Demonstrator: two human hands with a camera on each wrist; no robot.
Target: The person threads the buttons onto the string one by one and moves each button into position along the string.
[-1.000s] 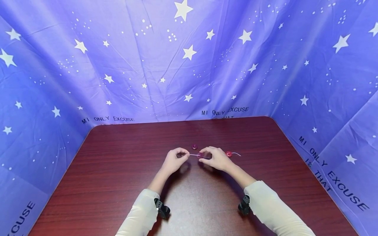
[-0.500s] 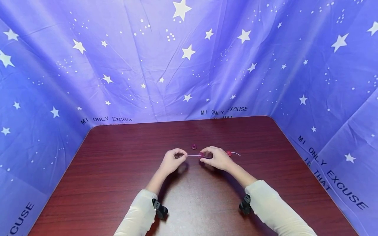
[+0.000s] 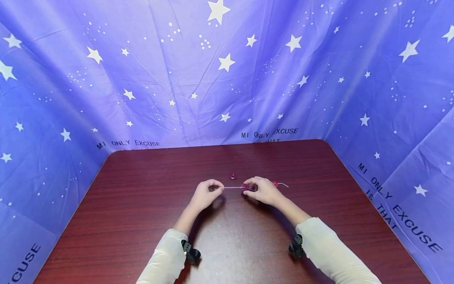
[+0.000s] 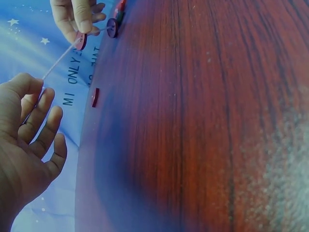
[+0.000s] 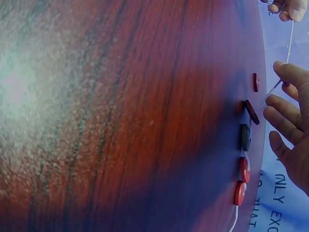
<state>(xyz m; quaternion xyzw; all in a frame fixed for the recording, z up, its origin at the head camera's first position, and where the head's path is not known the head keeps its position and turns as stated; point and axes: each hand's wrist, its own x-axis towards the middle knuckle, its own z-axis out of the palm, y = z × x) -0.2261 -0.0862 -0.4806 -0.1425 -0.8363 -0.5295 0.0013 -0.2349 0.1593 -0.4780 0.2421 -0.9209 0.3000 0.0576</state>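
Observation:
A pale string [image 3: 233, 187] runs taut between the hands. My left hand [image 3: 205, 194] pinches its left end between thumb and index finger, the other fingers loosely bent in the left wrist view. My right hand [image 3: 263, 191] pinches a dark red button [image 4: 81, 41] through which the string passes. Farther along the string, in the right wrist view, hang or lie a dark red button [image 5: 252, 112], a black button [image 5: 245, 137] and two bright red buttons [image 5: 245, 169]. In the head view the right hand hides most of these.
A loose dark red button [image 3: 233, 176] lies on the brown wooden table [image 3: 159, 221], just beyond the hands. The string's free tail [image 3: 283, 184] lies right of the right hand. A blue star-printed curtain [image 3: 191, 71] surrounds the table's far and side edges.
My right hand has shifted slightly right with the pinched button, and my left hand slightly left. The stretch of string showing between them has grown longer and straighter.

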